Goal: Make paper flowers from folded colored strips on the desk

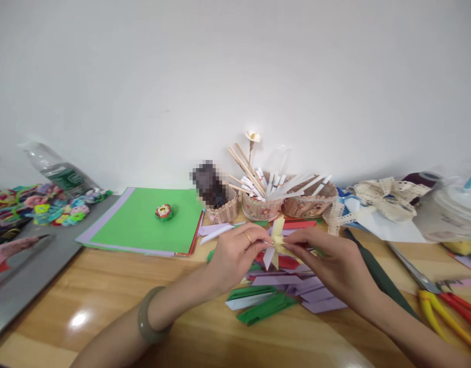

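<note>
Between my two hands is a pale yellow and white folded paper piece (276, 240), with strips sticking out up and down. My left hand (239, 254) pinches its left side; a ring and a greenish bangle are on this hand and wrist. My right hand (327, 253) pinches the right side with thumb and fingers. Beneath the hands lies a pile of folded paper strips: purple ones (321, 296), green ones (268, 307) and a red one (289, 262). The hands partly cover this pile.
Green paper sheets (135, 220) lie left with a small folded paper flower (163, 212) on top. Baskets (262, 208) of pens and sticks stand by the wall. Scissors (425, 283), lace ribbon (388, 197) and a lidded cup (460, 207) are right; a plastic bottle (62, 171) leans far left.
</note>
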Available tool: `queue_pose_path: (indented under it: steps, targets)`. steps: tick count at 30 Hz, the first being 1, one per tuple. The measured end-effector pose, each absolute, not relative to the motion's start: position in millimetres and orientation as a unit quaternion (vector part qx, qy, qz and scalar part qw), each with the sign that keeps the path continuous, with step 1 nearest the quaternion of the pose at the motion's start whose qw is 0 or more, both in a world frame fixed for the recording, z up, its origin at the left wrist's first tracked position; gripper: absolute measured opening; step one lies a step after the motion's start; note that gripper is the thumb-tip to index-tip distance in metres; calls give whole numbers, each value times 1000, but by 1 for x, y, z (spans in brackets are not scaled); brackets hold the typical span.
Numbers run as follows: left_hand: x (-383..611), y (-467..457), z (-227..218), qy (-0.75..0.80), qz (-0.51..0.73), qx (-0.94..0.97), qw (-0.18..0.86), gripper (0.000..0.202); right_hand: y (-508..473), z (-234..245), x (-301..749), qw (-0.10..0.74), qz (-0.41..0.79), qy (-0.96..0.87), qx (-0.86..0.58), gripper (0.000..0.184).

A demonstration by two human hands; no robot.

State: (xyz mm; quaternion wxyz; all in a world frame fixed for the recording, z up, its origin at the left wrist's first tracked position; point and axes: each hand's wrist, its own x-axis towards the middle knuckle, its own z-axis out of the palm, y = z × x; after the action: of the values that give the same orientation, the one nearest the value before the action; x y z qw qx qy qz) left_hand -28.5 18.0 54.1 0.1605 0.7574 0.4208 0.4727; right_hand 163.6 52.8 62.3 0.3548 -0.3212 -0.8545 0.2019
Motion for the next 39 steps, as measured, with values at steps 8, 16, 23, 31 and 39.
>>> queue_pose_path:
  steps: [8,16,23,31,39]
  targets:
    - [-29,18,50,430,471,765,91,11,51,63,162,348,253,-823,-370,7]
    - [-30,17,50,435,472,764,65,14,50,65,161,326,231,-836,-376,10]
    - [-32,17,54,452,477,746,107,11,53,63,162,310,239,-844,-367,11]
    - [-40,32,56,461,517,600,400,7,65,80,170,308,313,-795,-419,22]
    - [-35,38,50,349,523,494,601,21,69,72,166,339,434,-732,-402,26]
